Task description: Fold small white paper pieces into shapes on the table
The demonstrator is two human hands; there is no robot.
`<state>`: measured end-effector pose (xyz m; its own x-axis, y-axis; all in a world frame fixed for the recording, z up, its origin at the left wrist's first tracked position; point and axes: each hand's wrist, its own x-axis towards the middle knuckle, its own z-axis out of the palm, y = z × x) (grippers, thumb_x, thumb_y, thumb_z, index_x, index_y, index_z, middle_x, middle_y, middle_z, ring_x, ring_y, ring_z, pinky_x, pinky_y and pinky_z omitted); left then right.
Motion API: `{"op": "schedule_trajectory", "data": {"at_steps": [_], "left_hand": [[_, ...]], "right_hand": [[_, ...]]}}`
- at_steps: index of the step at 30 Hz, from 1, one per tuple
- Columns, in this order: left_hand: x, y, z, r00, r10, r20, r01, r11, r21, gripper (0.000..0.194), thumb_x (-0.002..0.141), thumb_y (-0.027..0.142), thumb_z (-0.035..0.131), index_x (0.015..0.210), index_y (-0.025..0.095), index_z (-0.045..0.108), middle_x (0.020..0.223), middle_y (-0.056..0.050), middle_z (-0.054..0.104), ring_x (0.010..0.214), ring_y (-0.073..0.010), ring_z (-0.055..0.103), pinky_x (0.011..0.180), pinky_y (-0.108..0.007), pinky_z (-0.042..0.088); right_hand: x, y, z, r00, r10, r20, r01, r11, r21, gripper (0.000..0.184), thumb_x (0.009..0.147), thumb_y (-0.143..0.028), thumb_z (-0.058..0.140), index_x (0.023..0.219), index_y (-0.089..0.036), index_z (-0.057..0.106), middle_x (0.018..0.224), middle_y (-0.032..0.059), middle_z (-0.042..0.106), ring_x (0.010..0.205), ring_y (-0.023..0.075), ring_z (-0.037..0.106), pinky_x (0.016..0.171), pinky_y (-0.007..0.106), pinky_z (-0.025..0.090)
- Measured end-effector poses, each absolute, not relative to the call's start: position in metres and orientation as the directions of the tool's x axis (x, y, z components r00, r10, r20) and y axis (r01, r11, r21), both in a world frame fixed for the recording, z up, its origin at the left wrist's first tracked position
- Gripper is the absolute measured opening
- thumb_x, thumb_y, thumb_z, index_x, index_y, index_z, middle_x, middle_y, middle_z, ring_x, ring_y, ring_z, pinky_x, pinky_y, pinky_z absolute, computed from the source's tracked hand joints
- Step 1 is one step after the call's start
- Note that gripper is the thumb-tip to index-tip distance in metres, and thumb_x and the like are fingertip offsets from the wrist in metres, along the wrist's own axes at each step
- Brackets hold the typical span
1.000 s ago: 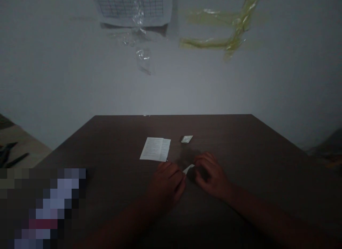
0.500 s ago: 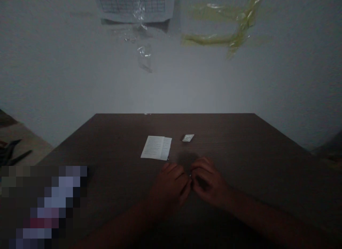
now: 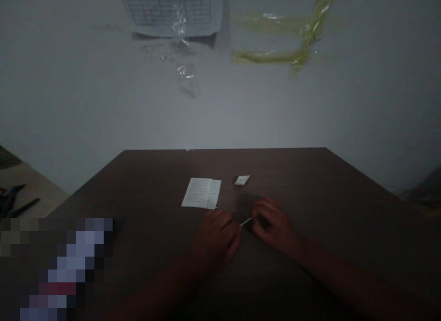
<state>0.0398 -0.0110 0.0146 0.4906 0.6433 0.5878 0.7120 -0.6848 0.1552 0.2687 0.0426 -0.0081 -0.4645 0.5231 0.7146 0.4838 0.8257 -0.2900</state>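
Observation:
A thin, pale stick-like piece [image 3: 245, 222] spans the small gap between my two hands above the table. My left hand [image 3: 217, 232] is closed, pinching its lower end between thumb and fingers. At the upper end, the curled fingertips of my right hand [image 3: 273, 225] are closed on it too. Dim light hides what exactly the piece is. Just beyond my left hand lies a folded printed sheet [image 3: 200, 192]. A small whitish folded packet [image 3: 242, 180] rests farther off, beyond the gap between the hands.
The dark brown table [image 3: 144, 183] reaches back to a pale wall [image 3: 262, 109]. Taped up there are a gridded paper [image 3: 168, 10] and yellow tape strips [image 3: 268, 58]. A pixelated area [image 3: 72, 256] covers the lower left. Dark objects [image 3: 17, 203] stand beyond the left edge.
My hands have moved apart, the right one shifting slightly right. More of the thin pale piece now shows between them. The sheet and packet stay put on the table.

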Motion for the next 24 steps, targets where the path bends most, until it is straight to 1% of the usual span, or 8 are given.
{"op": "schedule_trajectory", "data": {"at_steps": [4, 9, 12, 14, 18, 24], "left_hand": [[0.042, -0.012, 0.013, 0.501, 0.635, 0.587, 0.713, -0.688, 0.136, 0.014, 0.094, 0.010, 0.070, 0.084, 0.020, 0.069, 0.085, -0.002, 0.069, 0.080, -0.0213, 0.066, 0.075, -0.037, 0.053], [0.048, -0.015, 0.008, 0.526, 0.631, 0.570, 0.714, -0.692, 0.106, 0.012, 0.095, 0.014, 0.072, 0.087, 0.023, 0.069, 0.085, -0.002, 0.070, 0.080, -0.0222, 0.066, 0.075, -0.039, 0.051], [0.048, -0.015, 0.007, 0.545, 0.614, 0.571, 0.701, -0.707, 0.091, 0.011, 0.097, 0.016, 0.072, 0.088, 0.022, 0.068, 0.086, -0.002, 0.070, 0.080, -0.0223, 0.065, 0.077, -0.040, 0.050], [0.047, -0.016, 0.008, 0.552, 0.609, 0.570, 0.696, -0.713, 0.087, 0.011, 0.097, 0.016, 0.071, 0.088, 0.022, 0.068, 0.086, -0.002, 0.070, 0.080, -0.0220, 0.064, 0.077, -0.040, 0.050], [0.043, -0.014, 0.010, 0.551, 0.613, 0.566, 0.704, -0.706, 0.078, 0.010, 0.094, 0.015, 0.073, 0.088, 0.021, 0.068, 0.086, -0.001, 0.070, 0.081, -0.0216, 0.065, 0.079, -0.039, 0.051], [0.039, -0.014, 0.014, 0.539, 0.620, 0.570, 0.717, -0.693, 0.075, 0.010, 0.093, 0.012, 0.074, 0.087, 0.019, 0.069, 0.087, -0.001, 0.070, 0.083, -0.0217, 0.066, 0.078, -0.038, 0.051]], "right_hand": [[0.263, 0.033, -0.005, -0.483, 0.484, 0.730, 0.462, 0.849, -0.257, 0.019, 0.089, -0.009, 0.058, 0.098, -0.025, 0.056, 0.095, 0.0042, 0.071, 0.089, 0.0250, 0.066, 0.082, 0.043, 0.050], [0.255, 0.021, -0.002, -0.521, 0.436, 0.734, 0.399, 0.884, -0.242, 0.017, 0.091, -0.008, 0.057, 0.097, -0.024, 0.057, 0.092, 0.0037, 0.071, 0.085, 0.0232, 0.065, 0.080, 0.042, 0.050], [0.255, 0.021, -0.002, -0.528, 0.409, 0.745, 0.391, 0.895, -0.214, 0.016, 0.092, -0.009, 0.059, 0.097, -0.024, 0.059, 0.093, 0.0038, 0.071, 0.086, 0.0232, 0.066, 0.080, 0.042, 0.051], [0.257, 0.024, -0.004, -0.525, 0.410, 0.745, 0.392, 0.894, -0.216, 0.016, 0.091, -0.009, 0.061, 0.096, -0.025, 0.061, 0.094, 0.0039, 0.072, 0.087, 0.0237, 0.067, 0.081, 0.042, 0.052], [0.266, 0.036, -0.010, -0.513, 0.464, 0.722, 0.425, 0.868, -0.257, 0.019, 0.089, -0.008, 0.064, 0.095, -0.025, 0.064, 0.097, 0.0037, 0.074, 0.089, 0.0243, 0.069, 0.083, 0.042, 0.053], [0.273, 0.046, -0.013, -0.490, 0.490, 0.721, 0.478, 0.843, -0.247, 0.016, 0.090, -0.010, 0.063, 0.095, -0.025, 0.063, 0.099, 0.0048, 0.075, 0.091, 0.0254, 0.071, 0.083, 0.043, 0.054]]}}
